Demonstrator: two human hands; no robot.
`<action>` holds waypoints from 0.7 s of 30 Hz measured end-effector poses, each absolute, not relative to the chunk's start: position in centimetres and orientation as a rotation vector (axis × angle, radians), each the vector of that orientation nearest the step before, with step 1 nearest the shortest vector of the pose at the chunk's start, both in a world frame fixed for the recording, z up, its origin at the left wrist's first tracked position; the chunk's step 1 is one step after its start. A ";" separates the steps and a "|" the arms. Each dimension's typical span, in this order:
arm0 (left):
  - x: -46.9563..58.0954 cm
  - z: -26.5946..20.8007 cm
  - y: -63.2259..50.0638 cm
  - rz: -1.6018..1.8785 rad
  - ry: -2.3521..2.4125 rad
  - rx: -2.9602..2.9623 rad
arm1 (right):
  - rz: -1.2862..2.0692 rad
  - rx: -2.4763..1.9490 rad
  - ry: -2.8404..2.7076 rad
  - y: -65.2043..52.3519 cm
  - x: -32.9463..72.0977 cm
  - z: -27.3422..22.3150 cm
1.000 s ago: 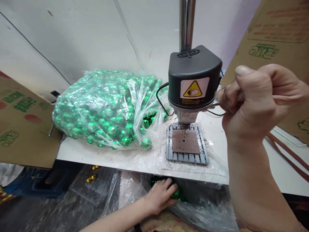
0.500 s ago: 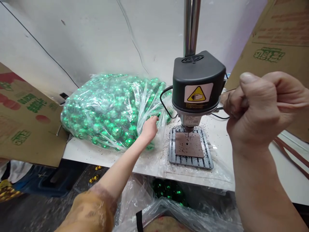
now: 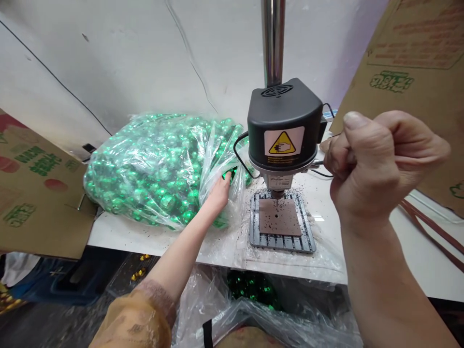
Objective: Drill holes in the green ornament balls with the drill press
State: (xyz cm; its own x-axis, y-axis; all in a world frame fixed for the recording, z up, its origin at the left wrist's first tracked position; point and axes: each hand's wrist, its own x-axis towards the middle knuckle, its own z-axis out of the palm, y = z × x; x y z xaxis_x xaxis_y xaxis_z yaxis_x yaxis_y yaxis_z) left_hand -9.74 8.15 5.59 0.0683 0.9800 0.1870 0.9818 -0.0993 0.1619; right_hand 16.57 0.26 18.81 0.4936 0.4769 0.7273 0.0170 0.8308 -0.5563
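A small bench drill press (image 3: 284, 125), black with a yellow warning label, stands in front of me. My right hand (image 3: 369, 164) is closed round its feed lever (image 3: 318, 165), whose end is hidden in the fist. Below the drill bit, a brown plate (image 3: 266, 224) with a dark hole lies on the slotted metal base (image 3: 255, 237). To the left rests a big clear plastic bag (image 3: 145, 169) full of shiny green faceted balls. At its mouth is my left hand (image 3: 218, 192), thumb up beside a green ball (image 3: 229, 173); most of its fingers are hidden.
Cardboard boxes stand at the left (image 3: 43, 193) and right (image 3: 409, 63). Dark shavings lie scattered around the drill base on the white table (image 3: 119, 232). Below the table edge are more green balls (image 3: 250, 287) in clear plastic (image 3: 195, 295). A brown strap (image 3: 431, 229) lies at the right.
The view has shifted slightly, so the drill press and bag sit further left. At the bag's mouth, more green shows by my left thumb. My right hand keeps its hold on the lever.
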 end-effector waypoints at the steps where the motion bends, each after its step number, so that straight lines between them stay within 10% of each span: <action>1: -10.1 5.5 7.7 -0.414 -2.079 -2.305 | 0.296 -0.535 -1.027 0.3 16.6 18.8; 7: -9.5 5.2 5.9 -0.877 -2.117 -2.344 | 0.293 -0.526 -1.016 0.3 16.5 18.7; 16: -4.9 4.6 4.3 -2.953 -2.444 -2.185 | 0.283 -0.519 -1.004 0.6 16.6 18.6; 21: -3.2 2.9 3.9 -3.167 -2.500 -1.904 | 0.288 -0.496 -0.982 0.7 16.6 18.6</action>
